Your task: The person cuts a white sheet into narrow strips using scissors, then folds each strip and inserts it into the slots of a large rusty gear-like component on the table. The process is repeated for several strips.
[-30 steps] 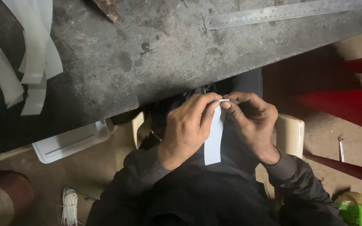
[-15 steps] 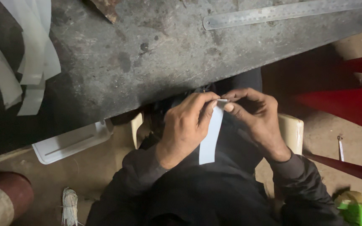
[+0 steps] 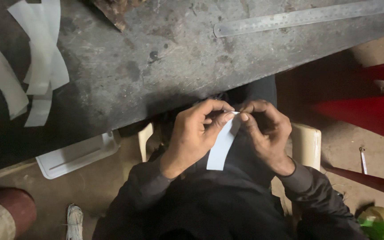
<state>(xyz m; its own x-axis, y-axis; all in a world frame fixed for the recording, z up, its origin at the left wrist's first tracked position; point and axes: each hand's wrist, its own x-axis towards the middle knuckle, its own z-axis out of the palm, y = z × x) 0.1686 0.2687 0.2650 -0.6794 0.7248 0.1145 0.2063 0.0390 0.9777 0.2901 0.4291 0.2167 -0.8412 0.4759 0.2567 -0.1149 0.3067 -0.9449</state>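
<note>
Over my lap, just below the edge of the grey worktable, both hands pinch the top end of a narrow white paper strip. My left hand grips it with thumb and forefinger from the left. My right hand holds the same end from the right, fingertips touching the left hand's. The strip hangs down slanting to the lower left over my dark clothing.
Several more white strips lie on the table's left part, and a long steel ruler lies at its upper right. A white tray sits under the table edge. Red plastic furniture stands to the right. A green packet lies on the floor.
The strip's lower end has swung a little to the left. Both hands keep their pinch on its top end and have barely shifted.
</note>
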